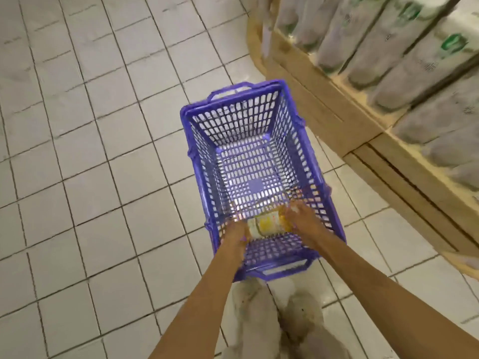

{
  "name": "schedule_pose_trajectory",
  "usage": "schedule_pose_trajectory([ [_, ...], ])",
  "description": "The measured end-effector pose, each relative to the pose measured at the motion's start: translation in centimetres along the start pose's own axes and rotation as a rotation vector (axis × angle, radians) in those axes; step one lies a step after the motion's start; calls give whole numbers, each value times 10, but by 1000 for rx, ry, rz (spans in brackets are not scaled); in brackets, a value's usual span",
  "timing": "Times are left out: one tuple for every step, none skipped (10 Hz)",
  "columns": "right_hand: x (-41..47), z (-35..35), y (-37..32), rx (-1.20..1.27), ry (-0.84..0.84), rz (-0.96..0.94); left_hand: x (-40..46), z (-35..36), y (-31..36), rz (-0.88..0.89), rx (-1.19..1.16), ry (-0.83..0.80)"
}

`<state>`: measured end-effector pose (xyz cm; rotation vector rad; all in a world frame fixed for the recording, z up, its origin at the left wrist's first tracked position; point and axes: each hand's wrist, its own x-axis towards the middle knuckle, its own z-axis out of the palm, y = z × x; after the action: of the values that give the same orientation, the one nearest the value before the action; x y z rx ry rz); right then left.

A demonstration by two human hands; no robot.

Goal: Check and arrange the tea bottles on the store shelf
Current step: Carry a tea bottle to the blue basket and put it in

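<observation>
The tea bottle (264,225) lies on its side at the near end of the purple basket (197,161), which stands on the tiled floor (77,151) just beside the wooden shelf (318,104). The bottle's long axis runs left to right, across the basket's length, so each end faces 1 hand. The left hand (236,233) meets the left end of the bottle and the right hand (302,217) covers the right end; both hands are equally near, and neither needs to reach across. Motion blur hides the fingers, so it cannot be told whether either hand is curled round the bottle or merely touching it with spread fingers. The likely next move is a lift straight up and out, then a swing to the right, since the shelf stands on that side. Count: 1 bottle in the basket, 1 basket, 2 hands in the basket. The packaged goods (404,47) on the shelf stand in close rows; 6 or more show, but blur prevents an exact count or identification.
</observation>
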<state>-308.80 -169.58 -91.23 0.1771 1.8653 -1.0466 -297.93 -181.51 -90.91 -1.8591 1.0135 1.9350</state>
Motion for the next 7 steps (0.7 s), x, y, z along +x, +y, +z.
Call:
schedule_pose_trajectory([
  [63,18,44,17,-39,137,86,3,-23,-89,16,56],
  [113,30,69,-48,-64,241,142,11,-34,-89,0,94],
  [148,38,87,-23,-35,353,171,17,-43,-100,-30,125],
  [166,41,100,60,-9,476,186,16,-46,-91,0,133],
  [172,37,103,89,-17,544,187,15,-48,-106,-44,128],
  [165,30,96,133,-17,538,175,15,-41,-98,-32,98],
  [126,18,70,169,-31,454,130,16,-18,-65,87,25],
])
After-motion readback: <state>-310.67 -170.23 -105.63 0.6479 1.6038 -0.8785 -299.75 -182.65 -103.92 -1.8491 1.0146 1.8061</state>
